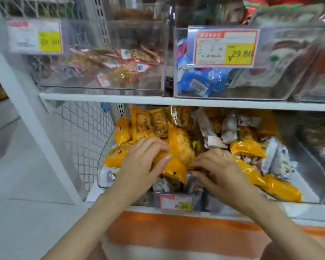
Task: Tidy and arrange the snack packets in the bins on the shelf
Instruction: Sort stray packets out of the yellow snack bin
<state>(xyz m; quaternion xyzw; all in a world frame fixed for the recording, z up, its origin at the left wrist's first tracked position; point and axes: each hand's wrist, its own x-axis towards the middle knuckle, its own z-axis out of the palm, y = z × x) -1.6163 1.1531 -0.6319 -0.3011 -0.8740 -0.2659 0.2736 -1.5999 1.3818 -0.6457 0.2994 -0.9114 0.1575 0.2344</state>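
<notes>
A clear lower bin (pixel 101 162) holds several orange snack packets (pixel 180 147) mixed with silver-white packets (pixel 229 128). My left hand (pixel 141 162) lies on the orange packets at the bin's left side, thumb and fingers gripping one orange packet (pixel 174 166). My right hand (pixel 218 166) rests just right of it, fingertips touching the same packet's lower edge and the small packets below. More orange packets (pixel 281 188) lie at the bin's right front. Whether the right hand holds anything is hidden under its fingers.
A white shelf board (pixel 158 100) runs above the lower bin. On it stand two clear bins: the left one (pixel 105 87) with brown and red packets, the right one (pixel 195 94) with blue packets and a price tag (pixel 225 47). Wire mesh (pixel 83 128) borders the left.
</notes>
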